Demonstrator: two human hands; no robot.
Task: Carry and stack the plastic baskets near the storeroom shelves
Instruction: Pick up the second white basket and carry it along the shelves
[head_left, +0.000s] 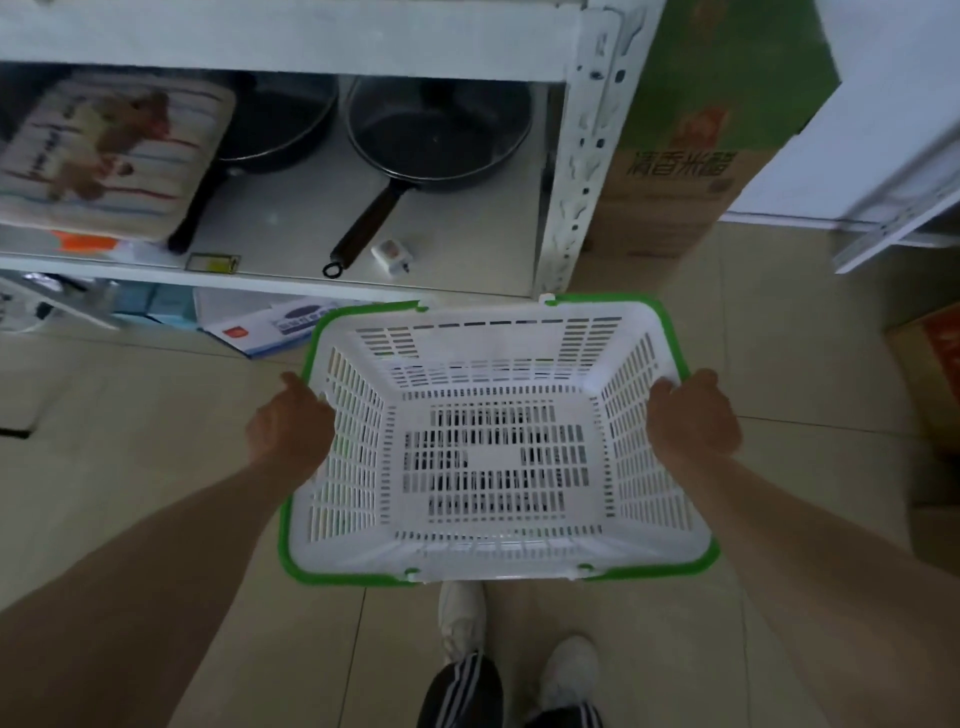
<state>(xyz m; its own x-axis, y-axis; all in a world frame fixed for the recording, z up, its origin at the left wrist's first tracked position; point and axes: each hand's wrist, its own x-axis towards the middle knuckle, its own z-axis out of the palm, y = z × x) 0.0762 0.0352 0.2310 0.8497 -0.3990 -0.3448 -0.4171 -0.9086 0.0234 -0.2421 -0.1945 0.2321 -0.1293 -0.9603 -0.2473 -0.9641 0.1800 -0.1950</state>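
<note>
Just ahead stands a white metal shelf unit holding two black frying pans and a striped folded towel, with a green-and-brown cardboard carton on the tiled floor beside its post. The white slotted basket with a green rim is held above the floor, empty and roughly level, in front of the person's white shoes. The left hand and right hand are each curled closed over a side rim.

One basket was held by two hands, the left hand and right hand. Behind the basket, on the shelf, were two frying pans, one folded towel and one small plug. Right of the shelf stood one carton. Below the basket were two shoes.
</note>
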